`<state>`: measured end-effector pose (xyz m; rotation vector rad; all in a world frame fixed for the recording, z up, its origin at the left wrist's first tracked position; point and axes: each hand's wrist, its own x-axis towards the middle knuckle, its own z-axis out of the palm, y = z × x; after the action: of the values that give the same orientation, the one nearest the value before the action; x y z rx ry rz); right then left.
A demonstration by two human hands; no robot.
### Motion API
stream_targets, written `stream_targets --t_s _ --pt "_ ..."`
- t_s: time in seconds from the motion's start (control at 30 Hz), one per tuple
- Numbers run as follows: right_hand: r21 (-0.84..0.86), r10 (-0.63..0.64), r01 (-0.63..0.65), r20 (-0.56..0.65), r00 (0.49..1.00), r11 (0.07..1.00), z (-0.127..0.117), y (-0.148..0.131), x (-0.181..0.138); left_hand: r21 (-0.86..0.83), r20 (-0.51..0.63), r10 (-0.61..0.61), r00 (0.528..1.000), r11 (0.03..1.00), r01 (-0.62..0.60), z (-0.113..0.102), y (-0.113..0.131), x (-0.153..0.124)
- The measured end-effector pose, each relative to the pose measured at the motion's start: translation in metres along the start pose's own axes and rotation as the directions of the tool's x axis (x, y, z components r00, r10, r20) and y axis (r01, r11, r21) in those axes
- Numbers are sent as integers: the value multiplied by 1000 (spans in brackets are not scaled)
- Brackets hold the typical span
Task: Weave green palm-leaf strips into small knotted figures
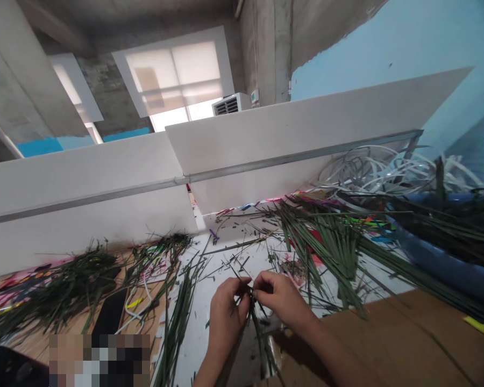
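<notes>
Your two hands meet in the lower centre of the frame. Your left hand (226, 314) is curled shut around a small bundle of thin green leaf strips (257, 325), whose loose ends trail down towards the bottom edge. Your right hand (281, 298) pinches the top of the same bundle, its fingertips closed on it and touching those of the left. You cannot count the strips in the bundle from here.

The bundle sits just above the white worktop (226, 258), beside the left edge of one brown cardboard sheet (387, 344) in the lower right. Two loose heaps of the same green strips lie on the worktop: a dark tangled heap (76, 285) at the left and a fanned heap (331, 247) right of centre. One blue plastic tub (439, 258) at the right edge holds more green blades, and one tangle of white plastic bands (387, 169) lies behind it. Two white partition boards (290, 134) stand across the back. One black flat object (109, 317) lies in the lower left.
</notes>
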<state>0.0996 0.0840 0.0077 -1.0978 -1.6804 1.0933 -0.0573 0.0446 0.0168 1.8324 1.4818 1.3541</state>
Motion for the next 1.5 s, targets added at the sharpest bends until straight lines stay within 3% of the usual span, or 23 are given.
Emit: stream_targets --t_s 0.13,0.23,0.47,0.57,0.7,0.8,0.93,1.03,1.17,1.3,1.5 --pt "168 2 -13 64 998 986 -1 -2 2 24 -7 47 999 999 -47 2 -2 1" --pt "339 57 -93 116 992 936 -3 -3 4 -25 -33 66 997 997 -67 4 -5 2" --pt "456 73 -155 192 979 876 -3 3 7 -67 -17 59 998 996 -60 4 -2 2" --pt "420 74 -128 142 987 898 -2 2 6 -82 29 56 998 995 -54 2 0 0" --pt "105 -48 56 -79 996 993 -5 -5 1 -98 66 21 998 995 -14 2 -1 -1" --pt "-2 -60 61 -170 984 998 -7 -8 -1 -112 59 -1 998 994 7 2 -3 0" --pt "297 54 -38 -45 998 954 -6 -5 2 -114 13 11 1000 993 -10 3 -7 0" --pt "429 49 -68 55 997 901 -3 -3 4 -118 1 35 999 992 -35 3 -8 0" --pt "386 35 -66 87 996 920 -1 -1 5 -139 -22 0 1000 990 -3 3 -6 0" --pt "317 55 -66 44 998 946 -4 0 5 -157 -57 -64 996 986 54 2 -5 1" --pt "385 57 -83 78 995 919 -5 -1 5 -167 -60 -68 996 984 57 1 -8 -1"
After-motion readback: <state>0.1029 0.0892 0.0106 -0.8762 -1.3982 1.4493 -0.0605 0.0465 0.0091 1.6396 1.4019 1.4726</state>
